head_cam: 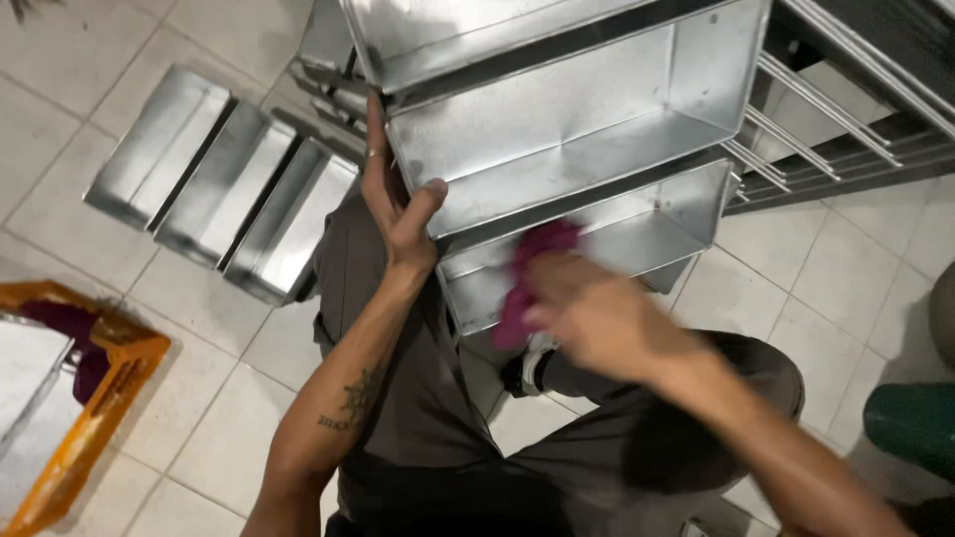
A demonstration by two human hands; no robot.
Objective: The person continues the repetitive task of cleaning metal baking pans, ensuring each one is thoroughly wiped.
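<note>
Gripping the left end of a set of joined metal loaf pans [567, 129], the left hand [393, 204] lies flat against the side wall, thumb hooked over the rim. The right hand [587, 313], blurred, is closed around a magenta cloth [532, 273] pressed into the pan compartment nearest the person. Left of the pans, a second set of pans [224, 184] lies on the tiled floor [199, 298]. Further left of the pans sits an orange crate [109, 383]; right of them stands a wire rack [826, 119].
</note>
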